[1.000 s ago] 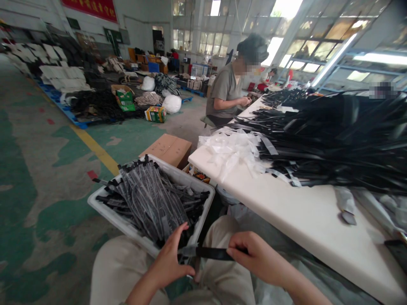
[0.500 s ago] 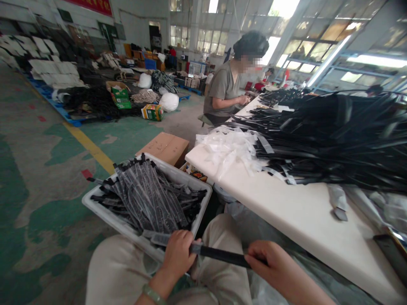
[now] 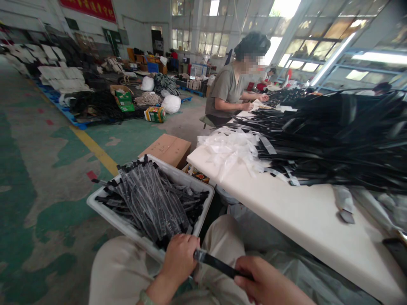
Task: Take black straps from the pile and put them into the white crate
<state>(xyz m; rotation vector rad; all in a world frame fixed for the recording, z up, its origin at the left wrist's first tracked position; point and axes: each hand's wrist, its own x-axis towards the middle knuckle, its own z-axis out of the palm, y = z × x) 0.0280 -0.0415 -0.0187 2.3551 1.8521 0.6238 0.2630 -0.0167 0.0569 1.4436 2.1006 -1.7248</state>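
Over my lap, a black strap (image 3: 218, 263) runs between my two hands. My left hand (image 3: 180, 257) is closed around its left end, where a bit of clear plastic shows on the strap beside the fingers. The rest of that end is hidden in the fist. Fingers of my right hand (image 3: 259, 277) grip the strap's other end. Just beyond my left hand stands a white plastic bin (image 3: 127, 231), heaped with black strips in clear sleeves (image 3: 149, 195).
To the right, a white-topped table (image 3: 254, 199) carries clear plastic sleeves (image 3: 229, 148) and a big pile of black straps (image 3: 333, 135). A cardboard box (image 3: 167, 148) stands behind the bin. A co-worker (image 3: 224, 91) sits at the table's far side. Loaded pallets (image 3: 70, 118) line the left.
The sleeve length that stuck out left of my left hand no longer shows. My right hand has moved slightly down, tilting the strap. The co-worker's hands have moved apart.
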